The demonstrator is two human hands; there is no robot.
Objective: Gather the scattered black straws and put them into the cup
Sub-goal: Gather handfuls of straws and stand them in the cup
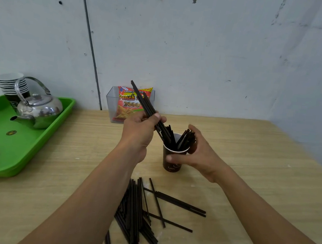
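Glossy metal kettle [39,109], shiny green plastic tray [21,158], matt wood-grain table [250,172].

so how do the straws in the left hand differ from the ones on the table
The held straws are raised and tilted in the left hand, lower ends at the cup; the loose straws lie flat on the table. The held straws form a tight parallel bunch; the loose straws fan out and cross. Both are thin, black and straight.

snack packet [132,102]: "French", "2000" | cup [172,167]: "latt…", rest unreadable
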